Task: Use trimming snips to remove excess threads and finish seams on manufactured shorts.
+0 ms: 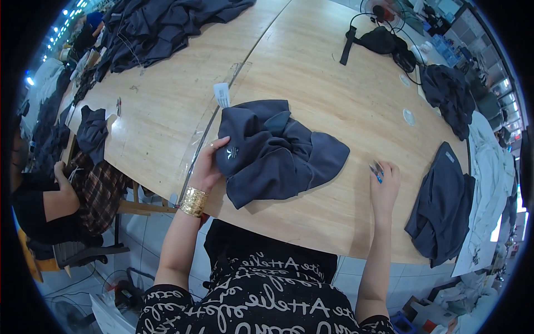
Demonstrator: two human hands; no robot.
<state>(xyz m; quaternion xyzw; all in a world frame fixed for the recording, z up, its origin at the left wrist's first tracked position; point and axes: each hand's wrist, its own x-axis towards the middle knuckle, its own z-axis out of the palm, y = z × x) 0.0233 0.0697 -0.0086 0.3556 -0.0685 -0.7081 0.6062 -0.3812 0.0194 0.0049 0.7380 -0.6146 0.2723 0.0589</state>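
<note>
A crumpled dark grey garment (278,150) with a small white logo lies on the table in front of me. My left hand (209,167) grips its left edge, the thumb on top of the cloth and the other fingers hidden beneath it. From the garment's upper left corner a white label (221,94) sticks out. To the right of the cloth and apart from it, my right hand (387,181) is closed around small thread snips (378,172) with a blue part and metal tips pointing away from me.
The wooden table (328,72) has a taped seam running across it. Dark garments (442,206) lie at the right edge, beside white cloth (486,189). A large dark fabric heap (156,33) sits far left. A seated person (55,195) is at the left, near another dark piece (92,133).
</note>
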